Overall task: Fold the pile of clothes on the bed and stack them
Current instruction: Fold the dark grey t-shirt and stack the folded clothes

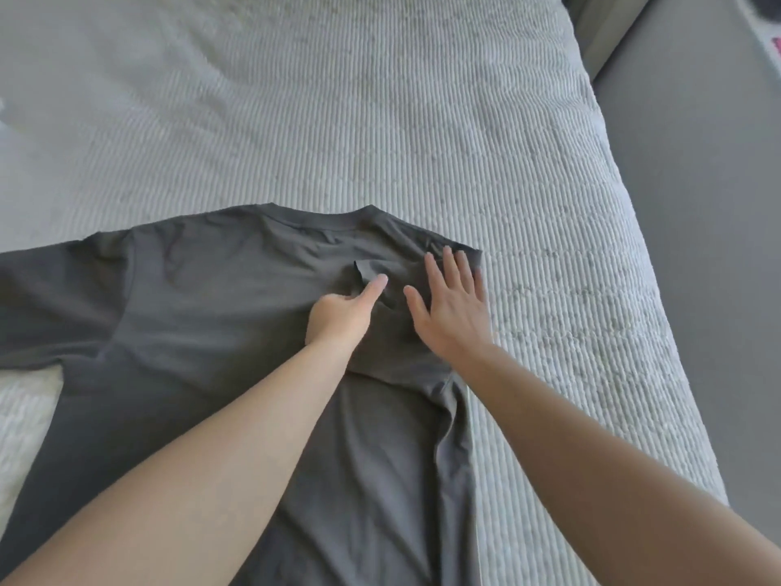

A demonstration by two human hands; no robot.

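Observation:
A dark grey T-shirt (203, 315) lies spread on the bed, collar at the far side. Its left sleeve stretches out to the left; its right sleeve is folded inward over the body. My left hand (344, 313) rests on that folded sleeve with its fingers curled under, pinching the sleeve's edge against the thumb. My right hand (452, 304) lies flat beside it, fingers straight, pressing the folded shoulder down. Both forearms reach in from the bottom over the shirt's lower part.
The bed (380, 120) has a pale ribbed cover and stretches far beyond the shirt. Its right edge runs diagonally, with grey floor (697, 205) beyond. A white fluffy patch (21, 416) shows at the lower left.

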